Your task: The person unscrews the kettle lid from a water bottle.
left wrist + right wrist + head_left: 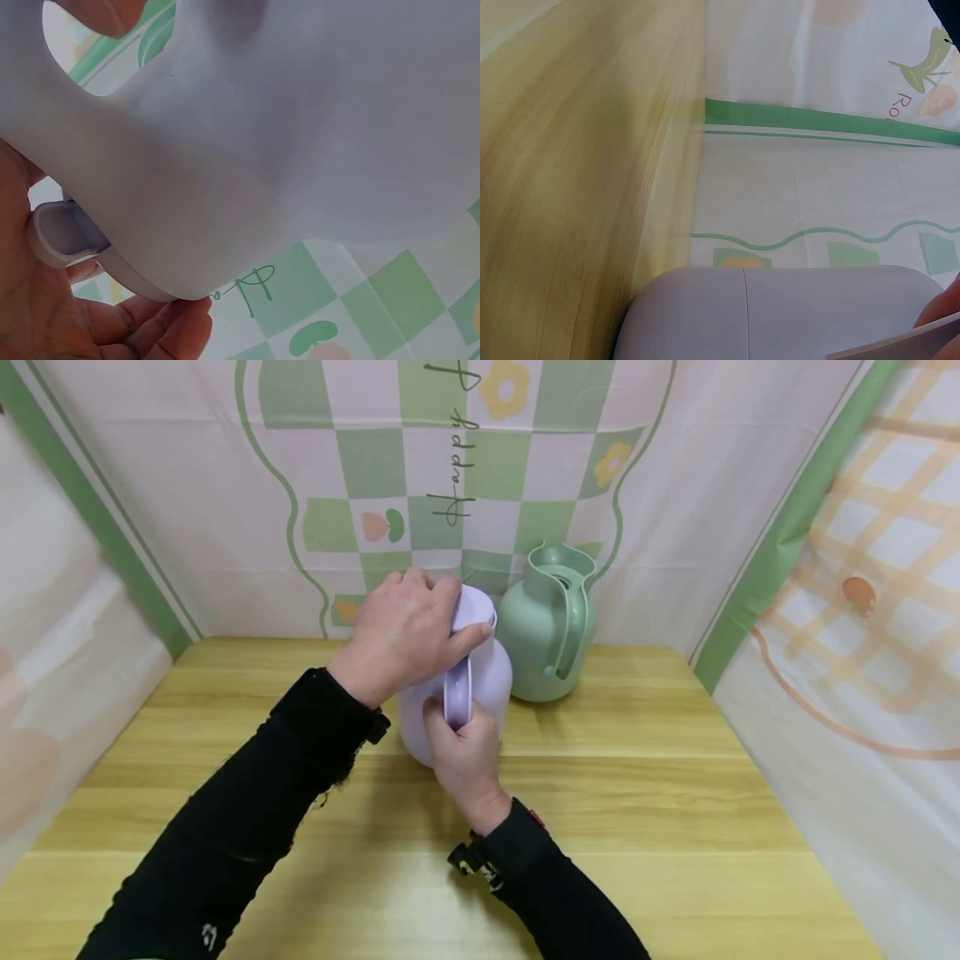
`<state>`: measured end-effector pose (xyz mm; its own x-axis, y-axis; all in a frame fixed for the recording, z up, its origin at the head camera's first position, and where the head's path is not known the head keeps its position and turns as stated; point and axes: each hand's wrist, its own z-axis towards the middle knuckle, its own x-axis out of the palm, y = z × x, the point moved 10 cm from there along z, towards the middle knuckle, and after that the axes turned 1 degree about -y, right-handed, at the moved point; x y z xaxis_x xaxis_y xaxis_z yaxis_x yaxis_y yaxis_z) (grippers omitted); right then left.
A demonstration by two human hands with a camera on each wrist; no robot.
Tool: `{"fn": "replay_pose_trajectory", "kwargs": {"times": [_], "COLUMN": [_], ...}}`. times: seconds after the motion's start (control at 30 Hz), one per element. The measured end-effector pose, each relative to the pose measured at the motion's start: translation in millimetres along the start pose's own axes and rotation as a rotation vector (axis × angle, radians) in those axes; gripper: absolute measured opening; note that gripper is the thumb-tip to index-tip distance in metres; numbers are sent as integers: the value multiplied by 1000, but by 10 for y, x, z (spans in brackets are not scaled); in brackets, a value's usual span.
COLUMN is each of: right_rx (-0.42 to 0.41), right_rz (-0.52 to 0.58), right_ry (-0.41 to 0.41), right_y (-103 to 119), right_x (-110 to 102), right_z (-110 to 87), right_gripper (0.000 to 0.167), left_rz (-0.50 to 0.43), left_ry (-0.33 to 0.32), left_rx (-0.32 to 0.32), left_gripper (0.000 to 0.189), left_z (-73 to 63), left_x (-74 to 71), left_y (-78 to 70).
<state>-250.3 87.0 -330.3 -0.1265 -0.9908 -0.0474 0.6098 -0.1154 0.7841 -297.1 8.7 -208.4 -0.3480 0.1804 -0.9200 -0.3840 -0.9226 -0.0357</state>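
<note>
A lavender thermos jug (491, 681) stands upright on the wooden table, its handle facing me. My left hand (405, 631) reaches over the top and grips the jug's lid (474, 606), with the thumb on the near side. In the left wrist view, fingertips (187, 322) press along the lid's rim, below the jug's pale body (225, 165). Lower down, my right hand (468, 756) holds the jug's handle (457, 689), its fingers partly hidden behind it. Only the jug's side (697, 315) and a bit of that hand (945, 307) show in the right wrist view.
Just right of the lavender jug stands a green thermos jug (543, 639), its top open and its handle toward me. A patterned cloth (495, 464) hangs behind the wooden table (637, 827), with more cloth along both sides.
</note>
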Motion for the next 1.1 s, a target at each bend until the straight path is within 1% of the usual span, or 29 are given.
{"fn": "replay_pose_trajectory", "kwargs": {"times": [0.17, 0.27, 0.57, 0.73, 0.93, 1.1], "right_rx": [3, 2, 9, 12, 15, 12], "right_rz": [-4, -2, 8, 2, -25, -29], "right_ry": [3, 8, 31, 36, 30, 34], "right_y": [3, 7, -8, 2, 1, 6], "right_x": [-2, 2, 15, 16, 9, 12], "right_z": [-5, -7, -4, -4, -9, -10], "right_gripper": [37, 36, 35, 36, 37, 37], "left_rz": [19, 20, 69, 87, 117, 133], "left_ry": [-11, -7, -10, 3, 41, 49], "left_rx": [12, 8, 5, -11, -36, -45], "left_gripper": [61, 63, 70, 71, 75, 78], "left_z": [-25, -32, -54, -56, -62, -73], "left_x": [-32, -39, -61, -58, -44, -48], "left_y": [-32, -37, -58, -57, -55, -59]}}
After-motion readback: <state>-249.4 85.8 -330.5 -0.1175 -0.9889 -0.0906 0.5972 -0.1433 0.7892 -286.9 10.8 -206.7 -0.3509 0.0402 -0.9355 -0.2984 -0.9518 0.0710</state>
